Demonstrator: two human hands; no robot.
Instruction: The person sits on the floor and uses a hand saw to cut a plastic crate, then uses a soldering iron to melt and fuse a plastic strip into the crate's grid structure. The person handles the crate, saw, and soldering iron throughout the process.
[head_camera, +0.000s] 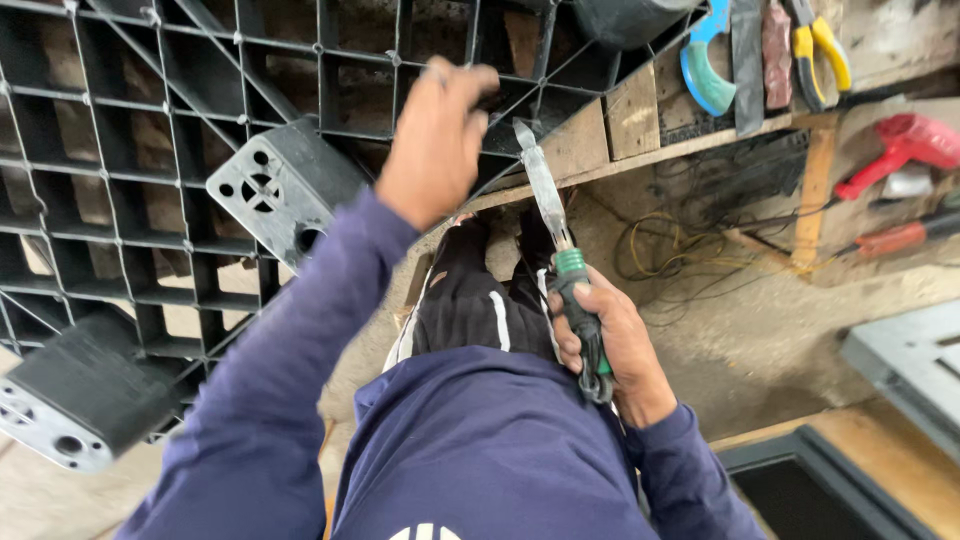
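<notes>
My left hand (435, 135) reaches up and grips a rib of a black plastic grid pallet (150, 120) that lies upside down, its feet up. My right hand (612, 345) holds a tool with a green and black handle (583, 320) and a flat metal blade (543, 180). The blade tip points at the pallet's edge, just right of my left hand. Both arms wear purple sleeves. My dark trousers with a white stripe (470, 300) show below.
Two grey pallet feet (280, 185) (75, 400) stick out from the grid. A wooden shelf (640, 110) holds yellow-handled pliers (822, 50) and a teal tool (705, 70). Red tools (905, 145) and yellow wire (680, 245) lie on the dusty floor. A grey panel (905, 365) sits right.
</notes>
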